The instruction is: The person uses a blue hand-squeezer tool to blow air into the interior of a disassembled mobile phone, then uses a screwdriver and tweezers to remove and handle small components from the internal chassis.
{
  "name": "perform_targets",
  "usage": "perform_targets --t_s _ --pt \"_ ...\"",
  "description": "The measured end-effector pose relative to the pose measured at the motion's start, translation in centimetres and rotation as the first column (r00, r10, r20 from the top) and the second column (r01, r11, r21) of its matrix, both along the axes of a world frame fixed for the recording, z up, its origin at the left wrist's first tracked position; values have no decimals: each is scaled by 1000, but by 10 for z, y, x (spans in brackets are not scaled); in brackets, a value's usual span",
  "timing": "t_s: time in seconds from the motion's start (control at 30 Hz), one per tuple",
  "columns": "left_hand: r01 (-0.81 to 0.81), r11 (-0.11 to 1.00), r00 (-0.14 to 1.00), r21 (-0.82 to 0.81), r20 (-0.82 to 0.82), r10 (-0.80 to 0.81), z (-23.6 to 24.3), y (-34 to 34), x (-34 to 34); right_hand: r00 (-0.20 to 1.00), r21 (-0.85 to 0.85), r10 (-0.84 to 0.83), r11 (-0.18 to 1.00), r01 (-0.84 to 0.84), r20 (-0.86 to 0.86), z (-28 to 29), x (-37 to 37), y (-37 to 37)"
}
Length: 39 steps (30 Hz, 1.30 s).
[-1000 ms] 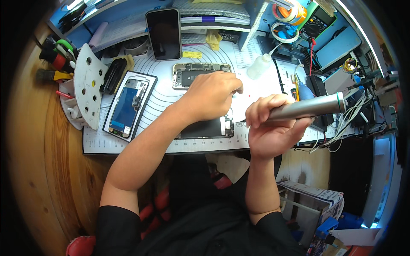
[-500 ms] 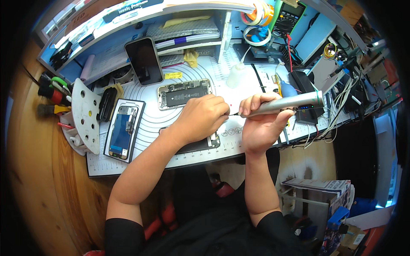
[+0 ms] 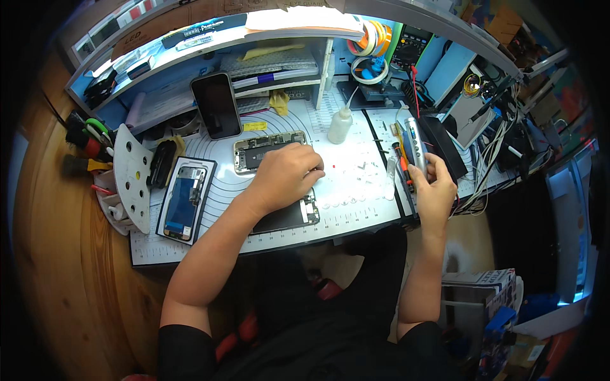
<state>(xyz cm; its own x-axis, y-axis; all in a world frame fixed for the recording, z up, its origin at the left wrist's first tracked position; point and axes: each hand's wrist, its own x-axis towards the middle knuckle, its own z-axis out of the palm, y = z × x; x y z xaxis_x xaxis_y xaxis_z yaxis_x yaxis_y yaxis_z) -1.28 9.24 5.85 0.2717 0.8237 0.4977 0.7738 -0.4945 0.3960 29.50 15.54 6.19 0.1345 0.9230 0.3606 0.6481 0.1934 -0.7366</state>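
My right hand (image 3: 434, 193) grips the lower end of a silver electric screwdriver (image 3: 416, 145), which points away from me over the right side of the bench. Beside it lie a screwdriver with an orange and black handle (image 3: 403, 166) and other slim tools. My left hand (image 3: 287, 178) is closed with its fingertips pinched together; whatever they hold is hidden. It hovers between an opened phone with a black battery (image 3: 254, 159) and a dark phone screen part (image 3: 287, 219), partly covering both. On the mat, right of that hand, are a tiny red piece (image 3: 333, 166) and small loose parts.
Left on the mat is a phone frame in a tray (image 3: 184, 200); behind it a dark phone (image 3: 216, 106) leans upright. A white dropper bottle (image 3: 341, 126) stands near the back. A perforated tool holder (image 3: 132, 181), a multimeter (image 3: 410, 47) and tangled cables (image 3: 492, 149) edge the bench.
My right hand has drawn the electric screwdriver away from my left hand to the right and turned it to point away from me. My left hand has shifted slightly left, still pinched.
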Motion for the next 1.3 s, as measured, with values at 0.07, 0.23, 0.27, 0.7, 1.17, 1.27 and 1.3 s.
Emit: perform_targets --t_s 0.07,0.23,0.27,0.7,1.17,1.27,1.3 --pt "-15 1000 998 13 59 14 0 0 -5 992 59 -20 998 13 127 -9 3 -2" --pt "-70 997 992 21 106 68 5 -2 -18 931 235 -67 972 -20 358 -27 7 -4" --pt "-89 996 988 24 127 85 5 -2 -19 931 237 -67 971 -21 358 -27 7 -5" --pt "-105 984 977 -145 170 130 16 -8 -34 907 317 -130 949 -5 401 -29 8 -12" --pt "190 879 982 -437 95 -164 21 -12 -33 960 369 90 910 -188 267 -8 -34 -50" --pt "230 877 973 -421 83 -215 14 -12 -31 939 274 338 899 -341 58 -11 -55 -74" --pt "241 871 970 -428 86 -226 11 -12 -31 940 268 336 901 -340 59 -11 -59 -81"
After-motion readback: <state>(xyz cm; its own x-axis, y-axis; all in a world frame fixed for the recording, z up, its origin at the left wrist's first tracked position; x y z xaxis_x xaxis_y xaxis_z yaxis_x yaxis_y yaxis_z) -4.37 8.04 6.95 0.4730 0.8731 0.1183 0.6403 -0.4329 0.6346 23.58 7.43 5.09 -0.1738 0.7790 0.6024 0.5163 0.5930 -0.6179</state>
